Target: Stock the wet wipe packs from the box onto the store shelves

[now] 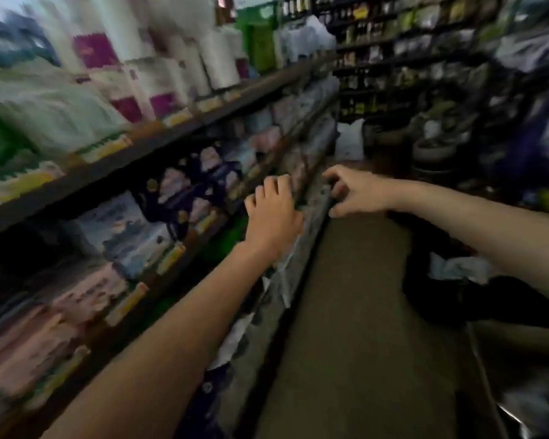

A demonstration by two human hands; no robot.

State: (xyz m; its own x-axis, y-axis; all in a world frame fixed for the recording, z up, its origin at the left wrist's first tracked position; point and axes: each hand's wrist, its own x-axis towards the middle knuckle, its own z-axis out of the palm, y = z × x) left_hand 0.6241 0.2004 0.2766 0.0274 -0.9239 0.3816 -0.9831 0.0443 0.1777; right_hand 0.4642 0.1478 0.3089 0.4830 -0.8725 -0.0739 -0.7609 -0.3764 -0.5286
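Blur softens everything, yet we make out glossy, soft plastic packs (121, 229) crowding the dark shelves (159, 137) on the left, tall white paper rolls (216, 58) above. A dull brown floor (355, 312) runs far down the aisle. Our left hand (274, 213) and right hand (355, 191) curl over the shelf-edge packs; whether they grip one, we cannot tell.

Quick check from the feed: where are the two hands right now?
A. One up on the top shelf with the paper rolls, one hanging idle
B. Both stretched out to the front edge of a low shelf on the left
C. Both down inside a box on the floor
B: the left hand and right hand both reach forward to the low shelf edge, well below the paper rolls; blur hides what they hold.
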